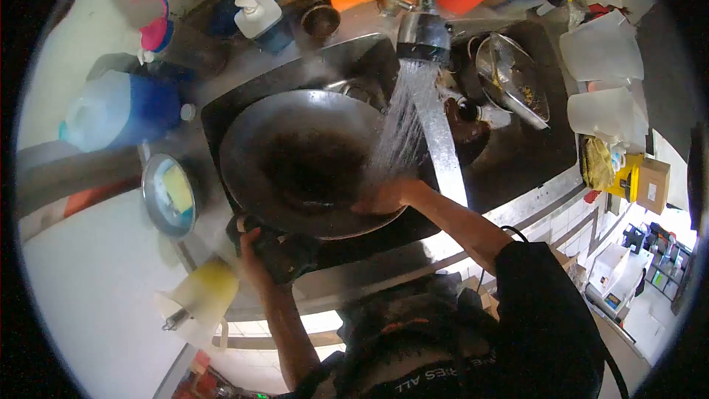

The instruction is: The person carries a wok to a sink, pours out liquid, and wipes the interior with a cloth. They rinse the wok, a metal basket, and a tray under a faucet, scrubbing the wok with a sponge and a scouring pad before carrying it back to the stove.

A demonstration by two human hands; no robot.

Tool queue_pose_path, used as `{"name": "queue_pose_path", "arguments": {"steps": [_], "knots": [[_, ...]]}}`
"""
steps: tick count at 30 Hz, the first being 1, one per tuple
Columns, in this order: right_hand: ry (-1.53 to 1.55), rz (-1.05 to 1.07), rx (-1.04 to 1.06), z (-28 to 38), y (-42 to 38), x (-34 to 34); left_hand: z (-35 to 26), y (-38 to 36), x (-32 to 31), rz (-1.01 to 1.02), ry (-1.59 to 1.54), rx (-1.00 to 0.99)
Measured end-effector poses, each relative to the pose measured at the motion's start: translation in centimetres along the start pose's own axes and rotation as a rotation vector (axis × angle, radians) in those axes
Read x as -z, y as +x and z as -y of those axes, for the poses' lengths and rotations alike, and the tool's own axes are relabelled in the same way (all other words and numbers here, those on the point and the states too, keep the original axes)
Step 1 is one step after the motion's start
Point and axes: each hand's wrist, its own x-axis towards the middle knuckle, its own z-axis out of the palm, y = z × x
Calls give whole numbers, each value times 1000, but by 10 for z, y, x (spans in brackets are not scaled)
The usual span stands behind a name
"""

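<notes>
**Wok under running water at the sink**

A large dark wok [306, 162] sits tilted over the left basin of a steel sink [517, 155], its bowl facing up toward the camera. The left hand [255, 247] is closed around the wok's dark handle at the near rim, holding the pan up. The right hand [384, 196] lies against the inside of the bowl at its right edge, right where the water lands; spray blurs the fingers, so I cannot tell how far they are curled or whether they hold a sponge or cloth.

Water [406, 118] pours hard from the tap [422, 33] and fans out along the wok's right side. In the right basin lie a metal lid or strainer [513, 81] with food scraps and a small dark pot [469, 122]. On the counter to the left are a small dish with a yellow sponge [176, 191], a blue jug [122, 111] and a soap dispenser [258, 15]; a yellow cup [203, 292] stands near the left forearm.

The risks, as I judge them: the wok looks heavy for a single wet grip, so the handle could slip and the pan drop into the basin. The strong stream striking the curved side may also splash over the near edge onto the person's clothes and the floor.
</notes>
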Motion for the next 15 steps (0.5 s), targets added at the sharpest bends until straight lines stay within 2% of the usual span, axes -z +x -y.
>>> {"name": "queue_pose_path", "arguments": {"steps": [1, 2, 4, 7, 9, 10, 11, 15], "knots": [[18, 33, 116, 8, 5, -3, 3, 3, 7, -6, 7, 1], [22, 32, 116, 8, 13, -10, 11, 10, 17, -53, 18, 1], [115, 41, 265, -4, 37, -30, 20, 13, 27, -97, 31, 3], [4, 76, 267, -16, 51, -38, 28, 3, 21, -109, 81, -46], [59, 88, 219, 1, 32, -25, 30, -8, 12, 68, 52, -129], [113, 103, 169, 12, 23, -17, 29, -9, 12, 72, 58, -132], [114, 95, 173, 13, 23, -17, 28, -10, 13, 51, 73, -58], [273, -43, 441, 21, 25, -37, 22, -15, 24, 75, 50, 148]]}}
